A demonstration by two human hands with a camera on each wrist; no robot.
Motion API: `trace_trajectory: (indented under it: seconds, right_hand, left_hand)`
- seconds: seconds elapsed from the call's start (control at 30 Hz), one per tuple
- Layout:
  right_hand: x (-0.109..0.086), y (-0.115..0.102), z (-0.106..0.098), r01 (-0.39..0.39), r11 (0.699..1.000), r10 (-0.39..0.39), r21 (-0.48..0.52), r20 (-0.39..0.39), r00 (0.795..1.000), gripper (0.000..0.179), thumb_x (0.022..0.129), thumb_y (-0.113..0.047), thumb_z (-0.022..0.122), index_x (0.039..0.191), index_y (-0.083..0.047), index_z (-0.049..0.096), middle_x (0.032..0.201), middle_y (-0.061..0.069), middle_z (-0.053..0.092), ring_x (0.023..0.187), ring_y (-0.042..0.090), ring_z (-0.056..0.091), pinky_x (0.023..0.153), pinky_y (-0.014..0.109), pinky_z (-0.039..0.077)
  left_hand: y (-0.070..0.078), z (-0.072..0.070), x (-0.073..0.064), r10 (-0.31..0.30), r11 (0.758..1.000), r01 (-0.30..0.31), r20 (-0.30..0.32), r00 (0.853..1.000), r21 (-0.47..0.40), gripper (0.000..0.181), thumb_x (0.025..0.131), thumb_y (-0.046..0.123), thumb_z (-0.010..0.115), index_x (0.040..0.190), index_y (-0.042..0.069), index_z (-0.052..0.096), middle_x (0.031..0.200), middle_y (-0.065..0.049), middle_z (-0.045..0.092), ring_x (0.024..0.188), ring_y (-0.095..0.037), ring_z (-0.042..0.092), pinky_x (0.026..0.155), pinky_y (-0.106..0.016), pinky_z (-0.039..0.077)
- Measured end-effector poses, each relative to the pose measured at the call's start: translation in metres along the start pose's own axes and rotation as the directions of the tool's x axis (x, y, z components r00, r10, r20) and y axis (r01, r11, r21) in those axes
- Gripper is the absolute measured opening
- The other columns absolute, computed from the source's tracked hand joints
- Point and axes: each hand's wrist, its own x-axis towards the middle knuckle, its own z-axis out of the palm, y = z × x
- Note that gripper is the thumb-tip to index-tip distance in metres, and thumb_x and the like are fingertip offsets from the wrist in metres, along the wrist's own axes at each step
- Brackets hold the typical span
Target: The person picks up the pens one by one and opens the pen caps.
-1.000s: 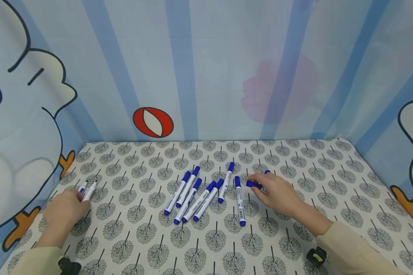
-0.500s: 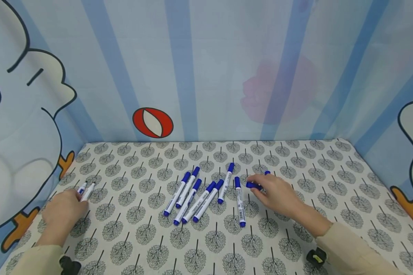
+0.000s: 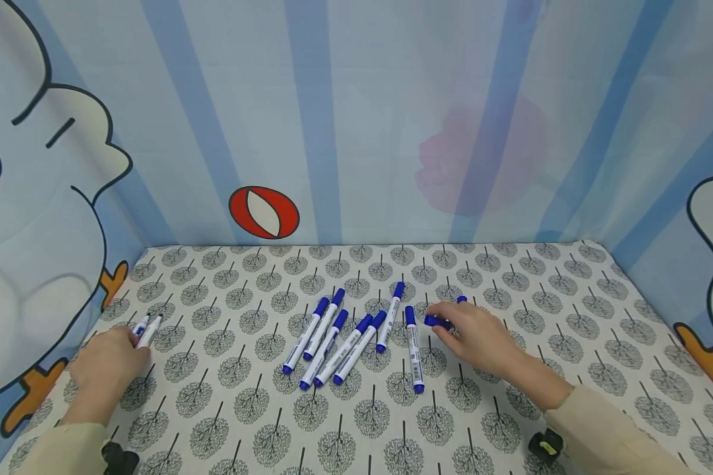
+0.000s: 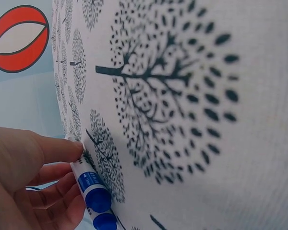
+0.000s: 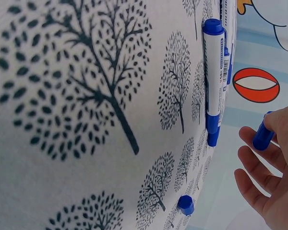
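Centrally, seven markers (image 3: pixel 356 336) lie between our hands; left hand (image 3: pixel 109 359) grips two uncapped markers (image 3: pixel 145 330); right hand (image 3: pixel 478 333) pinches a cap (image 3: pixel 436 321); another cap (image 3: pixel 462 299) sits half-hidden behind it.

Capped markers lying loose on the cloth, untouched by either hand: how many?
6: five side by side, slanting, at the table's middle, and one lying apart beside them. The left hand holds two more; others may be hidden.
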Motion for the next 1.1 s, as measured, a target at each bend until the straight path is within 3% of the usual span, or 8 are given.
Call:
trace_trajectory:
  seconds: [0.47,0.87,1.0,1.1]
  right_hand:
    - [0.000,-0.001,0.000,-0.016,1.000,0.016,-0.011,0.018,1.000,0.028,0.083,-0.018,0.067,0.110,-0.011,0.063,0.099,0.004,0.068,0.072,0.012,0.059,0.055,0.020,0.043]
    - [0.002,-0.001,-0.004,-0.062,0.998,0.061,0.002,0.022,0.998,0.026,0.083,-0.018,0.066,0.108,-0.014,0.062,0.081,-0.001,0.063,0.054,0.002,0.039,0.043,0.015,0.034]
    - [0.002,0.001,-0.004,-0.070,0.998,0.070,-0.001,-0.001,0.998,0.026,0.083,-0.019,0.067,0.108,-0.014,0.061,0.081,0.002,0.064,0.056,0.005,0.047,0.042,0.014,0.034]
    - [0.003,0.002,-0.004,-0.092,0.996,0.092,0.004,-0.003,0.996,0.027,0.083,-0.018,0.067,0.108,-0.013,0.060,0.084,0.005,0.067,0.064,0.010,0.057,0.045,0.014,0.038]
  left_hand:
    - [0.000,-0.001,0.001,-0.012,1.000,0.012,0.000,1.000,0.013,0.019,0.082,0.019,0.057,0.086,0.001,0.053,0.065,-0.012,0.052,0.055,-0.025,0.047,0.048,-0.035,0.037]
    - [0.004,-0.005,0.000,0.011,1.000,-0.011,-0.056,0.998,0.001,0.023,0.085,0.018,0.059,0.095,-0.002,0.055,0.069,-0.014,0.055,0.054,-0.025,0.049,0.046,-0.036,0.038]
    - [0.010,-0.008,-0.003,0.027,1.000,-0.028,-0.072,0.997,-0.010,0.024,0.085,0.019,0.059,0.096,-0.001,0.056,0.073,-0.016,0.058,0.057,-0.026,0.049,0.047,-0.037,0.037]
    - [0.014,-0.008,-0.007,0.075,0.997,-0.077,-0.095,0.993,-0.019,0.024,0.085,0.020,0.060,0.097,-0.001,0.057,0.075,-0.017,0.060,0.056,-0.025,0.050,0.045,-0.036,0.037]
